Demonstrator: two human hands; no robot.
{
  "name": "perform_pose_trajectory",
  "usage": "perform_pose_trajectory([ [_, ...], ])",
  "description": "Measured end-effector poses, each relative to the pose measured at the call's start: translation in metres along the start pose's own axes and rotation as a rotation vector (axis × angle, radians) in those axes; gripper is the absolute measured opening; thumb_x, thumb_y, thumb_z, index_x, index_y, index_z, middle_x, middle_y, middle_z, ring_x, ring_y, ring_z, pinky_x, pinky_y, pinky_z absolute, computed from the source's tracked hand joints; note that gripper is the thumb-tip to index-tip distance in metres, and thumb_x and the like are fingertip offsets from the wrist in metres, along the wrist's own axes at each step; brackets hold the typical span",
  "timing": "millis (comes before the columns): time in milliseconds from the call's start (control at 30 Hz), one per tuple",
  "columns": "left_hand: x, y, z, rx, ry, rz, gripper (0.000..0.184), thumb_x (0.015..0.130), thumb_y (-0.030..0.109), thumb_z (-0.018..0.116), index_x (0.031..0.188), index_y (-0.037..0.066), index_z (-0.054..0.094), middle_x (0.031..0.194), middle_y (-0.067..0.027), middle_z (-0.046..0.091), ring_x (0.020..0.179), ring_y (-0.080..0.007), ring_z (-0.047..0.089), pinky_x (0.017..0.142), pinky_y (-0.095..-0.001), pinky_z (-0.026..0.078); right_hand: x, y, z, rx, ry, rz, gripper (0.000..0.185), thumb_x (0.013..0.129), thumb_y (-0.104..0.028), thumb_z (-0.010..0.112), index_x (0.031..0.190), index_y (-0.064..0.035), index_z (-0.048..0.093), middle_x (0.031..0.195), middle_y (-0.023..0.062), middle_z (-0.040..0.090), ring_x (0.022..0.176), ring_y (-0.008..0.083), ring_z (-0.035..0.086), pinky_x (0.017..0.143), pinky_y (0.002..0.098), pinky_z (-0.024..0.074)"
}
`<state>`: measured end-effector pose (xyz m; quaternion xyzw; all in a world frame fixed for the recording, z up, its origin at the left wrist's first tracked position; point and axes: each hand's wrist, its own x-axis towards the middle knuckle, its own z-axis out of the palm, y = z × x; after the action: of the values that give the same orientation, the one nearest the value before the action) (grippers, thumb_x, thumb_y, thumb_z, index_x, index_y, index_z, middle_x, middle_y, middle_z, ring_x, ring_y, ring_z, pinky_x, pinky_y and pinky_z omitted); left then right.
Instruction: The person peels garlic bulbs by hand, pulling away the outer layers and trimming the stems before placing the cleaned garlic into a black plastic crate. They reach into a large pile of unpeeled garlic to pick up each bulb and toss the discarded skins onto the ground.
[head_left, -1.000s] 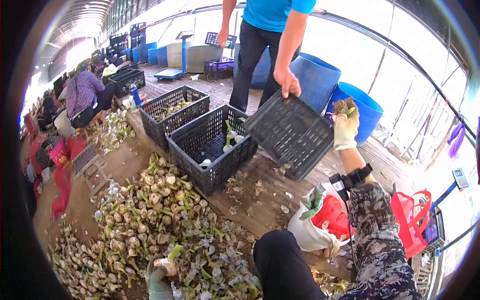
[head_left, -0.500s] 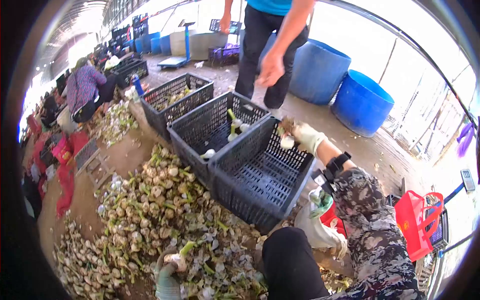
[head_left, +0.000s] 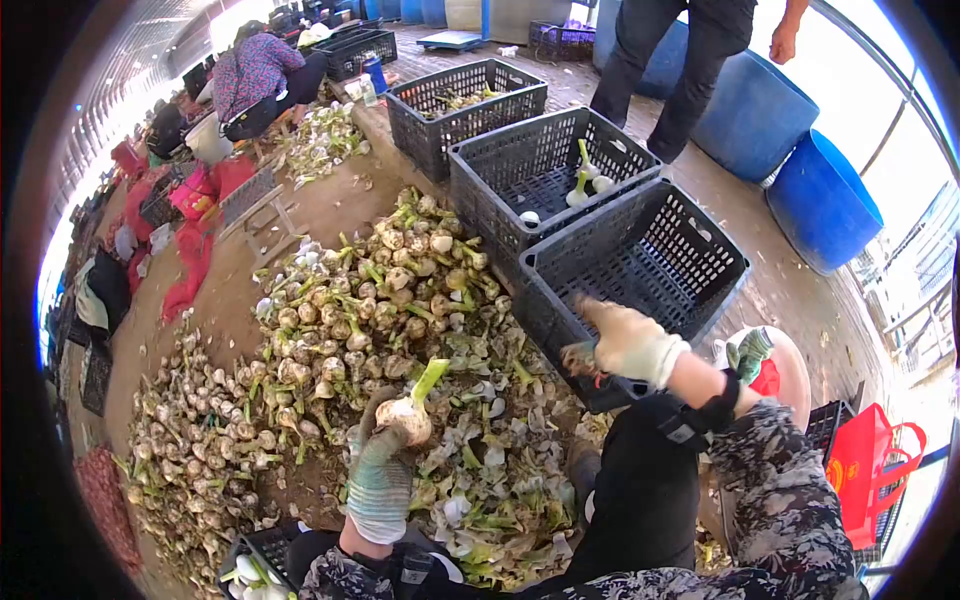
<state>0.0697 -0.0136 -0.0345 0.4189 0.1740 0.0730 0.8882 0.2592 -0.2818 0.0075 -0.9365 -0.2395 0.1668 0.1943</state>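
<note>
Left hand [head_left: 380, 462], gloved, curled round garlic bulb [head_left: 412, 420] — bulb at fingertips, long axis along green stem, which points up and leans right. Right hand [head_left: 632, 345], gloved too, lies right of bulb and farther forward, well apart; fingers point left, whether pinching anything cannot tell. Right hand overlaps nearest black crate [head_left: 550, 318] in view, contact unclear. Left hand nearer garlic heap [head_left: 325, 340] — right hand nearer crate.

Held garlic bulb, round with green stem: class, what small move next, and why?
Probably bring the pale-gloved right hand to the round, green-stemmed garlic bulb: the striped-gloved left hand holds it, brownish skin shows, and the hands are apart.
</note>
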Motion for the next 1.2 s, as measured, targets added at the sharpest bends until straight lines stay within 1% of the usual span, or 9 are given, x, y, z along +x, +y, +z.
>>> perform_pose_trajectory([
  [133,-0.014,0.018,0.010,-0.049,-0.044,-0.019,0.059,0.070,0.017,0.071,0.121,0.001,0.047,0.103,-0.0155,0.059,0.089,-0.0247,0.062,0.076,-0.0354,0.053,0.049,0.061,0.044,-0.119,0.005,0.134,0.105,0.073,-0.043,0.069,0.139,0.0092,0.007,0.109,0.0349,0.053,0.108,0.0361,0.055,0.093,0.0361,0.0417],
  [267,-0.018,0.019,0.005,-0.034,-0.020,-0.037,0.056,0.071,0.016,0.069,0.119,0.000,0.048,0.104,-0.0146,0.059,0.091,-0.0238,0.061,0.083,-0.0330,0.051,0.044,0.046,0.067,0.102,-0.026,0.216,0.076,0.077,-0.021,0.057,0.137,0.0104,0.021,0.098,0.0315,0.060,0.094,0.0372,0.061,0.080,0.0390,0.0478],
  [367,-0.018,0.019,-0.007,-0.008,0.000,-0.059,0.056,0.071,0.017,0.068,0.120,0.000,0.048,0.105,-0.0152,0.059,0.092,-0.0242,0.061,0.082,-0.0339,0.051,0.042,0.045,0.066,0.156,0.098,0.139,0.035,0.073,-0.013,0.053,0.105,-0.0020,0.063,0.087,0.0258,0.063,0.085,0.0367,0.063,0.079,0.0391,0.0485],
  [500,-0.019,0.022,-0.016,-0.072,-0.014,0.016,0.057,0.073,0.016,0.067,0.124,0.002,0.046,0.109,-0.0149,0.059,0.092,-0.0241,0.061,0.077,-0.0353,0.053,0.047,0.045,0.044,0.190,0.031,0.267,0.028,0.075,-0.016,0.056,0.094,0.0018,0.064,0.078,0.0208,0.066,0.077,0.0343,0.065,0.072,0.0411,0.0506],
  [633,-0.023,0.029,-0.024,-0.031,-0.045,0.151,0.062,0.075,0.007,0.068,0.131,0.002,0.042,0.118,-0.0107,0.054,0.105,-0.0205,0.055,0.092,-0.0350,0.045,0.065,0.074,0.035,-0.147,-0.245,0.131,0.064,0.079,-0.037,0.063,0.118,0.0106,0.047,0.106,0.0274,0.060,0.105,0.0335,0.058,0.091,0.0386,0.0438],
  [700,-0.024,0.032,-0.022,-0.066,-0.045,0.210,0.061,0.075,0.004,0.069,0.130,0.004,0.044,0.120,-0.0098,0.054,0.107,-0.0199,0.055,0.092,-0.0339,0.045,0.054,0.046,0.026,-0.383,0.254,-0.181,0.070,0.076,-0.040,0.067,0.126,0.0030,0.042,0.103,0.0263,0.061,0.101,0.0376,0.058,0.089,0.0404,0.0433],
  [800,-0.024,0.037,-0.015,-0.061,-0.064,0.260,0.061,0.074,0.003,0.070,0.130,0.004,0.044,0.119,-0.0087,0.054,0.104,-0.0193,0.055,0.092,-0.0324,0.045,0.027,-0.078,-0.020,0.294,0.020,-0.281,0.044,0.085,-0.013,0.062,0.121,0.0063,0.046,0.105,0.0149,0.058,0.085,0.0166,0.060,0.071,0.0281,0.0518],
  [900,-0.024,0.039,-0.011,0.058,-0.023,0.305,0.062,0.074,0.002,0.070,0.130,0.004,0.044,0.117,-0.0081,0.056,0.104,-0.0169,0.055,0.091,-0.0299,0.045,-0.010,-0.140,0.017,1.298,-0.430,-0.313,0.048,0.079,-0.016,0.069,0.118,0.0028,0.049,0.099,0.0121,0.061,0.088,0.0181,0.062,0.076,0.0275,0.0520],
  [1200,-0.032,0.030,-0.011,0.871,0.084,0.777,0.073,0.063,0.001,0.078,0.128,0.006,0.046,0.121,-0.0111,0.054,0.108,-0.0213,0.054,0.090,-0.0325,0.045,-0.032,-0.165,0.099,1.348,-0.149,-0.137,0.041,0.081,-0.028,0.070,0.102,0.0036,0.055,0.083,0.0023,0.060,0.068,0.0057,0.053,0.058,0.0216,0.0444],
])
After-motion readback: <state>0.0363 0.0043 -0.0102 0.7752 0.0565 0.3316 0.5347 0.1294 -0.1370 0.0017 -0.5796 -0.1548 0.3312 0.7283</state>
